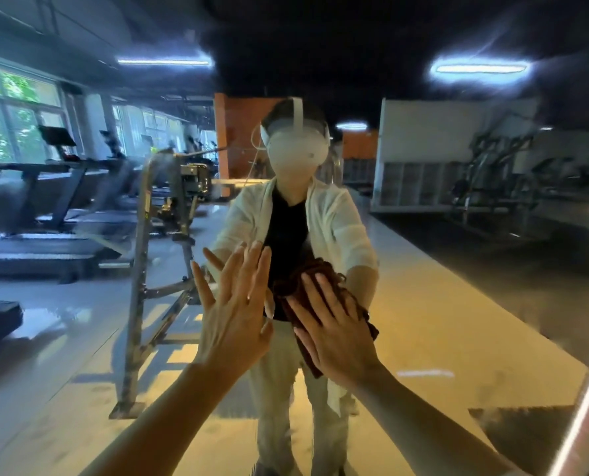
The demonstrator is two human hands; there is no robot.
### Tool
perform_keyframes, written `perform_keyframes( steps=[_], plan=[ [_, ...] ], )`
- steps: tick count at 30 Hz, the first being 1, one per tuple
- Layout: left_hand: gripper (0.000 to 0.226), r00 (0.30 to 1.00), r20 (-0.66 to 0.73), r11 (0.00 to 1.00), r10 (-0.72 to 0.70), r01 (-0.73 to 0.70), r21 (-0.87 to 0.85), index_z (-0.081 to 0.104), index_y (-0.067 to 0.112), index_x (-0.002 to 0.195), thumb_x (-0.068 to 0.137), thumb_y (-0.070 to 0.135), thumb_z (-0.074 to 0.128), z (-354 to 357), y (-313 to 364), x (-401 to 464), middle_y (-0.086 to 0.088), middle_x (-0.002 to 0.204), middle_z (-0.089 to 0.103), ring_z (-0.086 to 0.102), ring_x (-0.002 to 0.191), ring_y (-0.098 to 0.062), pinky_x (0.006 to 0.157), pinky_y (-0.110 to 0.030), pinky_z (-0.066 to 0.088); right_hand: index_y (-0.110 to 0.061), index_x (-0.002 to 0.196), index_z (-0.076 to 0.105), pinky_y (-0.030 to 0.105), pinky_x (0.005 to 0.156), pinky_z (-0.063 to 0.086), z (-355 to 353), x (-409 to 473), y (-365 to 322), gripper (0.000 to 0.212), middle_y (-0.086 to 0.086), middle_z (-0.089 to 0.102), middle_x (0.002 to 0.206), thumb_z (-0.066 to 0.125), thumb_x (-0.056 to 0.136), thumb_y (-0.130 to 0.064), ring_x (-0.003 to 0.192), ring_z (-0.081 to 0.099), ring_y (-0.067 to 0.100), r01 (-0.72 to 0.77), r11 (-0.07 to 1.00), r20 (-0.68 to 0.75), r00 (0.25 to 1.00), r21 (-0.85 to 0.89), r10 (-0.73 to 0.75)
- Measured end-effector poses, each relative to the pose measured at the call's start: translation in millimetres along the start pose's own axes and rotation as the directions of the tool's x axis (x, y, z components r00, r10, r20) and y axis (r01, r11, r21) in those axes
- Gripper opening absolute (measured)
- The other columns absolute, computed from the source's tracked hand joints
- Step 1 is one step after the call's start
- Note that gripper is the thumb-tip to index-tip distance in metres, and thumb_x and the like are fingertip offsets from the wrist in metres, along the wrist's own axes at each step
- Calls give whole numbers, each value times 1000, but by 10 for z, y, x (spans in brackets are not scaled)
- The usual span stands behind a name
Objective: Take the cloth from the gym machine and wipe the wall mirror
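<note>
The wall mirror (440,286) fills almost the whole head view and reflects the gym and a person in a white shirt wearing a headset. A dark brown cloth (288,286) is flattened against the glass at centre. My right hand (334,334) presses it there with straight, spread fingers. Just left of it, my left hand (233,307) lies flat on the bare glass, fingers straight and pointing up, a ring on one finger. Part of the cloth is hidden under my right hand.
In the reflection, treadmills (46,235) line the windows at left, a metal rack (149,269) stands left of centre, and weight machines (492,173) stand at right. The mirror's bright metal edge (581,413) runs up the lower right corner.
</note>
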State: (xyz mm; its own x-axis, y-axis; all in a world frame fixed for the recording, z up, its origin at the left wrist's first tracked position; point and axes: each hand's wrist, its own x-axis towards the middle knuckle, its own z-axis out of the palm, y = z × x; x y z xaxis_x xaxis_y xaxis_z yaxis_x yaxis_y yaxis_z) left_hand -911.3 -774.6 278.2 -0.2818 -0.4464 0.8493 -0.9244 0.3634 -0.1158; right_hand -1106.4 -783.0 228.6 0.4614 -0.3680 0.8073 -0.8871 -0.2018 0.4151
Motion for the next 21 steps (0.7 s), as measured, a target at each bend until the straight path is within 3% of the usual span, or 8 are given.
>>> perform_keyframes(
  steps=[3, 6, 8, 12, 15, 17, 19, 21],
  plan=[
    [117, 999, -30, 1000, 16, -15, 17, 27, 10, 156, 61, 29, 92, -23, -55, 18, -15, 162, 24, 19, 149, -34, 109, -79, 10, -18, 157, 28, 46, 124, -2, -268, 834, 223, 56, 16, 13, 165, 31, 107, -42, 155, 5, 32, -251, 968, -167, 955, -6, 247],
    [116, 999, -49, 1000, -11, 10, -17, 25, 12, 156, 61, 27, 91, -38, -56, 44, -13, 163, 19, 8, 152, -28, 108, -79, 12, -16, 158, 28, 46, 123, -9, -409, 1442, 354, 58, 21, 22, 164, 35, 107, -44, 152, 13, 38, -425, 904, -255, 870, 49, 423],
    [116, 999, -44, 999, -32, 31, -26, 24, 12, 156, 62, 26, 90, -8, -85, 7, -11, 163, 15, 3, 152, -26, 109, -79, 11, -17, 159, 24, 48, 123, -7, -307, 1335, 216, 59, 21, 22, 164, 34, 107, -45, 153, 12, 38, -367, 929, -248, 897, 46, 366],
    [106, 998, 3, 998, -63, 63, -14, 27, 7, 155, 68, 27, 85, 84, -145, -195, -13, 163, 20, 15, 150, -33, 110, -78, 12, -21, 159, 20, 51, 123, 7, 138, 285, -181, 61, 15, 16, 165, 34, 106, -46, 155, 0, 33, 0, 999, -47, 999, -33, -1],
    [101, 998, 36, 999, -51, 51, 10, 30, 6, 154, 71, 29, 83, 90, -149, -370, -15, 163, 20, 16, 149, -35, 109, -79, 14, -26, 158, 27, 53, 122, 13, 277, -243, -62, 54, 12, 15, 166, 26, 108, -45, 156, 6, 32, 193, 977, 55, 981, -91, -188],
    [107, 997, 57, 999, -50, 49, 14, 33, 5, 154, 65, 28, 88, 54, -127, -367, -15, 163, 21, 16, 149, -34, 112, -76, 8, -28, 156, 27, 54, 124, 9, 177, -88, 185, 52, 9, 11, 166, 24, 108, -46, 156, 3, 31, 213, 971, 40, 977, -105, -210],
    [107, 998, 40, 999, -43, 42, 8, 34, 6, 154, 65, 30, 89, 11, -54, -283, -14, 163, 23, 13, 151, -32, 115, -70, 2, -24, 154, 32, 53, 124, -4, -76, 400, 475, 54, 12, 14, 165, 26, 106, -49, 156, 1, 33, 32, 994, -83, 996, -106, -41],
    [104, 1000, 9, 1000, -21, 21, -23, 35, 7, 154, 67, 30, 87, -17, 66, -151, -14, 164, 21, 5, 153, -28, 118, -64, -5, -22, 157, 32, 50, 123, -13, -307, 893, 724, 59, 16, 20, 165, 29, 106, -51, 154, 8, 35, -224, 970, -199, 959, -93, 202]
  ],
)
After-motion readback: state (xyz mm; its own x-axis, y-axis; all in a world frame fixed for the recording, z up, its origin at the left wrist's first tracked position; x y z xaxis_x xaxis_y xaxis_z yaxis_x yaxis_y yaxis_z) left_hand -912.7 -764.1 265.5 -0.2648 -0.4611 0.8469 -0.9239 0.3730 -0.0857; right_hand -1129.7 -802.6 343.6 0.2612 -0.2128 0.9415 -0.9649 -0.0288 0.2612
